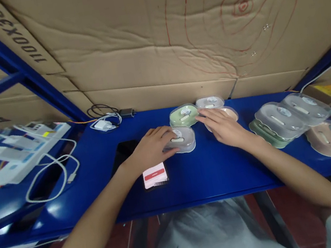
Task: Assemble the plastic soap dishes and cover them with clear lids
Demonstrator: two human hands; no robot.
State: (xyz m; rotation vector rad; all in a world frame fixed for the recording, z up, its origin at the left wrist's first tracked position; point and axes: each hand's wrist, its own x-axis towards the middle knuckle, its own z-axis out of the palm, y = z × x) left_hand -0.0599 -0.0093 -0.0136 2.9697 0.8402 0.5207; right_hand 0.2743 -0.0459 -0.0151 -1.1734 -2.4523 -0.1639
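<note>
My left hand (153, 146) is closed on the left side of a grey lidded plastic box (184, 140), its thumb at the near edge and its fingers over the top. The box lies flat on the blue table (201, 179). My right hand (218, 125) reaches over a peach lidded box (230, 113) and partly hides it. Its fingers are stretched out, with the tips beside the right edge of a green lidded box (183, 115). Behind them sits another pale grey box (209, 102). Each has a clear lid, and round stickers show on several.
Stacked and grouped at the right are more lidded boxes (280, 118) in grey, green and peach. Near my left wrist lies a phone (155, 175) with its screen lit. A power strip (29, 152) and white cables stand at the left. Cardboard (125, 41) walls the back.
</note>
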